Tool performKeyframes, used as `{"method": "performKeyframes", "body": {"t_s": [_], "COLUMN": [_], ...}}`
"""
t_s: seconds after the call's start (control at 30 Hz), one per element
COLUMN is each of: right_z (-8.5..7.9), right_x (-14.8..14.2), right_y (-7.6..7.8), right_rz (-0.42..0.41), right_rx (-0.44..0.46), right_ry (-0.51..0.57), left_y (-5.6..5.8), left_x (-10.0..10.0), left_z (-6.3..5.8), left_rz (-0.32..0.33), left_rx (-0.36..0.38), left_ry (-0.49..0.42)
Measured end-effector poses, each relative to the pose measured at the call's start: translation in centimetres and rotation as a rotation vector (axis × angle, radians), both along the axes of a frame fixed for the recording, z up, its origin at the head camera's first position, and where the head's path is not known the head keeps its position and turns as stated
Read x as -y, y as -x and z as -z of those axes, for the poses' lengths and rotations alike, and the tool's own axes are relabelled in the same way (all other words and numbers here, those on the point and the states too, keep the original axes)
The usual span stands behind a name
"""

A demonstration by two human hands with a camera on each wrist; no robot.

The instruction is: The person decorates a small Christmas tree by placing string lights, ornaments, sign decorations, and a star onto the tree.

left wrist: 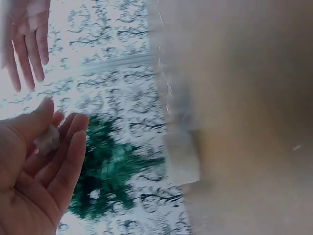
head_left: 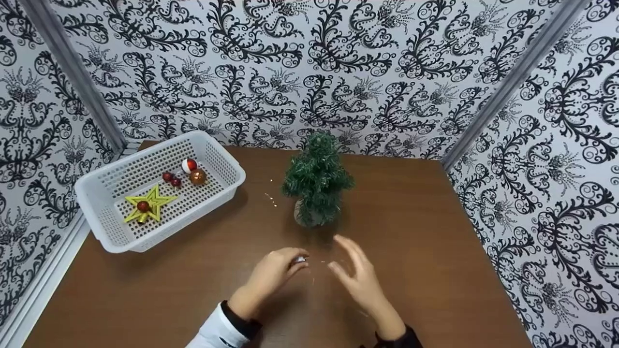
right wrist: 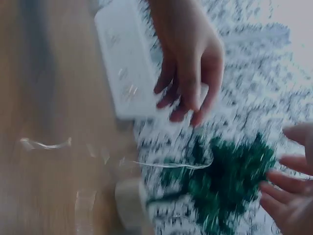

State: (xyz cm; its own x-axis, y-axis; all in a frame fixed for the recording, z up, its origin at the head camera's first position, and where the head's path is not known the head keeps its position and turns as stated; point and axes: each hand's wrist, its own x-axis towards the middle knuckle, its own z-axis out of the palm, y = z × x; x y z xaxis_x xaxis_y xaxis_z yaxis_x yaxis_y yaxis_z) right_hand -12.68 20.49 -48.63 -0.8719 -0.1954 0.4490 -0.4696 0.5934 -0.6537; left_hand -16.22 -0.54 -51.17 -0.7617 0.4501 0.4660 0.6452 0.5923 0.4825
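Note:
My left hand [head_left: 271, 271] pinches a small whitish block [left wrist: 48, 141] between thumb and fingers, in front of the tree. A thin, shiny wire [right wrist: 178, 165] with tiny bright spots, like a fairy-light string, trails below that hand in the right wrist view. Facing it, my right hand [head_left: 360, 282] has spread, relaxed fingers and nothing visible in its grasp. Just beyond both hands stands a small green artificial Christmas tree [head_left: 319, 176], upright on a pale base [head_left: 304, 215]. Motion blurs both wrist views.
At the left, a white perforated basket [head_left: 162, 239] holds a yellow star [head_left: 164, 199], an orange-brown ball [head_left: 198, 177], a red-and-white ball [head_left: 188, 166] and small red balls [head_left: 176, 182]. Tiny bright spots [head_left: 272, 198] dot the brown table [head_left: 411, 232]. Patterned walls [head_left: 367, 72] enclose the back and sides.

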Motion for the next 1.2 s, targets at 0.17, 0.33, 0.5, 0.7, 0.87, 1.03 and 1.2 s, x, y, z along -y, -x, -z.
{"method": "performKeyframes", "body": {"t_s": [0.17,0.33,0.5,0.7,0.87,1.03,1.2], "right_z": [-1.4,0.1,2.7,4.2,4.9,5.0,4.2], "right_x": [0.6,-0.2,-1.4,-2.4,-3.7,-6.0,-8.9], "right_y": [-0.6,0.1,0.6,0.1,0.3,0.7,1.2], "right_rz": [-0.239,-0.241,-0.340,-0.471,-0.399,-0.350,-0.336], "right_rx": [0.268,0.450,0.522,0.434,0.383,0.357,0.403], "right_ry": [0.083,0.115,0.004,-0.367,-0.471,-0.413,-0.282], "left_y": [0.1,1.0,2.3,3.6,4.5,5.4,6.7], "left_x": [0.5,1.6,2.9,4.1,4.9,5.7,6.6], "left_z": [-1.5,-2.3,-2.5,-2.4,-1.9,-1.5,-1.5], "left_rz": [-0.001,-0.122,-0.226,-0.305,-0.330,-0.333,-0.372], "left_rx": [-0.077,-0.102,-0.027,0.037,0.016,-0.024,-0.028], "left_ry": [-0.096,-0.161,-0.201,-0.180,-0.187,-0.198,-0.227]}}
